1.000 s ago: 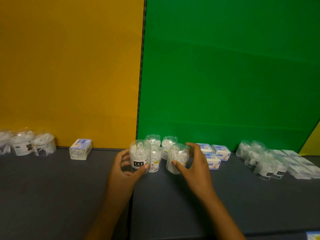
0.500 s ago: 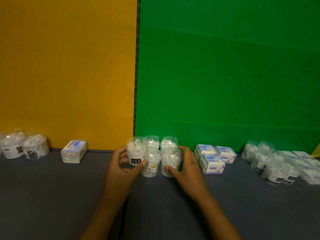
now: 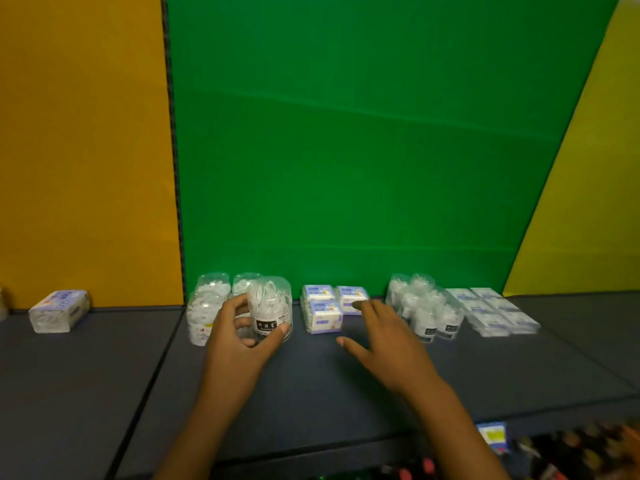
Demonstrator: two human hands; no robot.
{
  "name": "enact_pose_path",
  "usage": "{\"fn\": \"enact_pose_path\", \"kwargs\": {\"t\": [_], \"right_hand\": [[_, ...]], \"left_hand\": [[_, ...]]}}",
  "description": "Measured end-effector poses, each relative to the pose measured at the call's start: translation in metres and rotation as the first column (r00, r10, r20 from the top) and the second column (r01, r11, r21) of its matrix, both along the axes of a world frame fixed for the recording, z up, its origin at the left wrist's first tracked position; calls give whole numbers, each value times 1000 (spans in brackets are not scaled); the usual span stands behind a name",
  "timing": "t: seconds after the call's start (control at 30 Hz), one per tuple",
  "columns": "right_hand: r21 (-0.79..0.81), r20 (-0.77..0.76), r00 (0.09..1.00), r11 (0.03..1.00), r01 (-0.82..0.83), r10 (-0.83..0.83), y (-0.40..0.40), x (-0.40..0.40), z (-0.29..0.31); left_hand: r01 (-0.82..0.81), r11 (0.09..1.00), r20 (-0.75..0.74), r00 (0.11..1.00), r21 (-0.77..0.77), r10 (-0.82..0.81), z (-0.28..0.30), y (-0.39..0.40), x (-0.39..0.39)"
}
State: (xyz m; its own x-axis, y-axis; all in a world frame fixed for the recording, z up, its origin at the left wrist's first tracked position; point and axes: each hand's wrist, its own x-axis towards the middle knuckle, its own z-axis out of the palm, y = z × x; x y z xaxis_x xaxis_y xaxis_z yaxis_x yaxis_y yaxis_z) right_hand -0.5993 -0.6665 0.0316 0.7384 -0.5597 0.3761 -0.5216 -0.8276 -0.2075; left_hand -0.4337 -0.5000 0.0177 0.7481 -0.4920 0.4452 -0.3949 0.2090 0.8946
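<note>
On grey table [image 3: 104, 393] | green-orange backdrop [image 3: 346, 150] | left hand [image 3: 239, 344] grips jar [image 3: 268, 306] | right hand [image 3: 384, 341] spread

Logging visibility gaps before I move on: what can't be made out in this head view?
All in the head view:
- Print on the clear jar: too small, partly covered by the left hand.
- The rear jars: partly hidden by that jar and hand; count unclear.
- Whether the right hand touches the small boxes: blurred.
- The clutter at bottom right: blurred, cut off by the frame edge.

Clear jar [image 3: 269, 308], black label, upright, gripped.
</note>
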Motion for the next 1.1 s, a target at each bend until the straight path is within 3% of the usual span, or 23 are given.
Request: {"fn": "enact_pose_path", "kwargs": {"t": [0.47, 0.77, 1.1], "right_hand": [[37, -35, 986, 986, 164, -163, -49, -178, -9], [57, 9, 982, 981, 187, -188, -98, -188, -12], [101, 30, 981, 977, 187, -191, -150, -174, -16]], "left_hand": [[101, 988, 73, 991, 120, -111, -21, -71, -155], [82, 981, 128, 986, 173, -105, -33, -135, -159], [108, 938, 63, 989, 329, -136, -54, -204, -162]]}}
